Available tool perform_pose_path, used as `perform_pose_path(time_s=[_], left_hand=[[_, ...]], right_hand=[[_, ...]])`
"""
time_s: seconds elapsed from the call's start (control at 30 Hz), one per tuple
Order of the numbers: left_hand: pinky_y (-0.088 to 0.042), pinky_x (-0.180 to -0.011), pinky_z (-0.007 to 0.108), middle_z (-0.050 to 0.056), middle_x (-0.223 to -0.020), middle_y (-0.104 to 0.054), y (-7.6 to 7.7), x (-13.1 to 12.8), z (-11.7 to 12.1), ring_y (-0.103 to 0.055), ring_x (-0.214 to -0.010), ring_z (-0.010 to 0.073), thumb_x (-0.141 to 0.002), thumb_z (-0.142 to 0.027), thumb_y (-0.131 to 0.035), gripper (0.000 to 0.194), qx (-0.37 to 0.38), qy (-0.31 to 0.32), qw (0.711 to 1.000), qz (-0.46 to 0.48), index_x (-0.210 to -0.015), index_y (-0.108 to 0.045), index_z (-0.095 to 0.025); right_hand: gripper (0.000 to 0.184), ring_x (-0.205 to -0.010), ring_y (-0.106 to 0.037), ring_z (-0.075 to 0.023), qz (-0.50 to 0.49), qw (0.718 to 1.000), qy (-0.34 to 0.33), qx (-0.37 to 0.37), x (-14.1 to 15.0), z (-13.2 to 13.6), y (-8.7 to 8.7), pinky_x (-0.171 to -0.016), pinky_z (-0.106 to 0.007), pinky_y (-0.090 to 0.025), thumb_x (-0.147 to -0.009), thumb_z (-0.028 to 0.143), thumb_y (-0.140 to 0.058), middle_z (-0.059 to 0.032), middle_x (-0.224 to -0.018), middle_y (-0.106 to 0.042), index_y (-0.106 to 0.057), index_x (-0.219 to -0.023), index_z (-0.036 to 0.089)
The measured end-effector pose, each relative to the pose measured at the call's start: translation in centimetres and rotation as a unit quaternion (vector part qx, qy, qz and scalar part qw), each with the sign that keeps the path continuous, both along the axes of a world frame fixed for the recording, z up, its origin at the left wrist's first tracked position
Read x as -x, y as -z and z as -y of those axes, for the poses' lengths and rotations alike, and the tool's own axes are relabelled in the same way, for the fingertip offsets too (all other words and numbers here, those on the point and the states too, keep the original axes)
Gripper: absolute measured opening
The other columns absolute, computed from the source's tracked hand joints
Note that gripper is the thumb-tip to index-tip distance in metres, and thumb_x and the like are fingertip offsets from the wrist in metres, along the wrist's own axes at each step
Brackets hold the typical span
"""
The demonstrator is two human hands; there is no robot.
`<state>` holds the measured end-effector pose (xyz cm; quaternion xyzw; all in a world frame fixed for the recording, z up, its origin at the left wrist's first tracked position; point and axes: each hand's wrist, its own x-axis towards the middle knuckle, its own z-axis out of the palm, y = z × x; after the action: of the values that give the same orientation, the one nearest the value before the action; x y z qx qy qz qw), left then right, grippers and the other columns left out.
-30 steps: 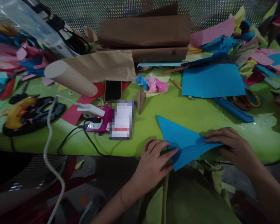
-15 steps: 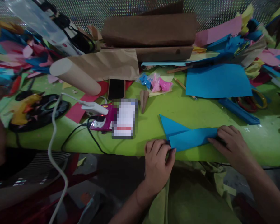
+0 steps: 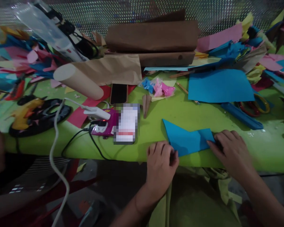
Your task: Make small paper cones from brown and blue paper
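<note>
Blue paper (image 3: 189, 142): The folded piece is laid at the near edge of the counter (image 3: 172, 108), a sharp point turned to the far left and a blunt corner set at the right.
Fold: Half a second ago, a long band was stretched rightward across the piece; now the right end is seen shorter, and a dip is formed between two points. By that, the shaping is judged to be under way but unfinished.
Left hand (image 3: 159, 168): The fingers are curled narrow, and the near left corner is held at the thumb.
Right hand (image 3: 234, 153): The right end is pinched between thumb and bent fingers; what is done by the hidden fingertips cannot be told.
Between the hands: The paper is spanned from one to the other, touched at both ends, its middle uncovered.
Beyond: A brown cone (image 3: 146, 105) is placed just beside a phone (image 3: 126, 124); at the upper right, scissors (image 3: 269, 107) are partly covered by a blue sheet (image 3: 221, 85).
</note>
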<state>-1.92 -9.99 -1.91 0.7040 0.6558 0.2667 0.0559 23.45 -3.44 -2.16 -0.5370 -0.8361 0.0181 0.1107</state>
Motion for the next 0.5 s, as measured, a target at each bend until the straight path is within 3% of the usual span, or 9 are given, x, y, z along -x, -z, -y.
perform_pose_path(time_s=[0.07,0.13,0.23,0.3,0.4,0.5], left_hand=[[-0.047,-0.081,0.042,0.008,-0.094,-0.065,-0.2,0.0,0.0,-0.057,-0.091,0.0251,-0.091,-0.016,-0.063,0.006,-0.022,-0.005,1.0,-0.001,-0.09,-0.059,-0.02],[-0.048,-0.087,0.043,0.009,-0.107,-0.068,-0.4,0.0,0.0,-0.059,-0.1,0.0259,-0.094,-0.012,-0.06,0.015,-0.042,0.03,0.998,-0.019,-0.106,-0.064,-0.021],[-0.042,-0.11,0.043,0.007,-0.139,-0.063,-0.4,-0.2,-0.2,-0.053,-0.131,0.0241,-0.099,-0.008,-0.048,0.04,-0.044,0.197,0.977,-0.065,-0.134,-0.06,-0.023],[-0.031,-0.121,0.043,0.004,-0.155,-0.052,-0.2,-0.4,-0.4,-0.041,-0.145,0.022,-0.102,-0.016,-0.043,0.044,-0.019,0.286,0.953,-0.099,-0.146,-0.051,-0.021],[-0.024,-0.125,0.044,0.004,-0.164,-0.038,0.4,-0.6,-0.5,-0.031,-0.153,0.0229,-0.105,-0.04,-0.041,0.054,0.03,0.31,0.94,-0.141,-0.155,-0.039,-0.019],[-0.023,-0.125,0.044,0.003,-0.167,-0.032,0.7,-0.6,-0.4,-0.028,-0.154,0.0234,-0.104,-0.052,-0.04,0.064,0.036,0.307,0.938,-0.158,-0.159,-0.033,-0.02]], right_hand=[[0.037,-0.079,-0.048,-0.0253,0.009,1.0,0.003,0.0,0.1,0.1,-0.1,-0.071,-0.038,-0.035,-0.103,0.05,-0.044,-0.0062,-0.08,-0.055,-0.05,-0.078,0.024],[0.036,-0.079,-0.048,-0.0251,0.018,1.0,0.004,0.002,0.2,0.2,-0.2,-0.071,-0.038,-0.035,-0.104,0.048,-0.044,-0.0063,-0.08,-0.055,-0.05,-0.078,0.023],[0.036,-0.079,-0.048,-0.0252,0.026,1.0,0.005,-0.003,0.4,0.2,-0.2,-0.071,-0.038,-0.035,-0.104,0.047,-0.043,-0.0066,-0.081,-0.055,-0.051,-0.08,0.023],[0.036,-0.079,-0.049,-0.0254,0.021,1.0,0.008,-0.005,0.4,0.1,0.0,-0.07,-0.039,-0.035,-0.103,0.048,-0.044,-0.0067,-0.081,-0.056,-0.051,-0.079,0.023],[0.033,-0.079,-0.052,-0.0255,-0.027,0.999,0.016,0.009,0.2,-0.1,0.1,-0.073,-0.04,-0.039,-0.101,0.049,-0.049,-0.0061,-0.08,-0.058,-0.052,-0.081,0.023],[0.022,-0.084,-0.059,-0.0256,-0.153,0.987,0.035,0.031,-0.3,0.3,-0.2,-0.077,-0.04,-0.045,-0.1,0.043,-0.055,-0.0074,-0.091,-0.064,-0.059,-0.103,0.021]])
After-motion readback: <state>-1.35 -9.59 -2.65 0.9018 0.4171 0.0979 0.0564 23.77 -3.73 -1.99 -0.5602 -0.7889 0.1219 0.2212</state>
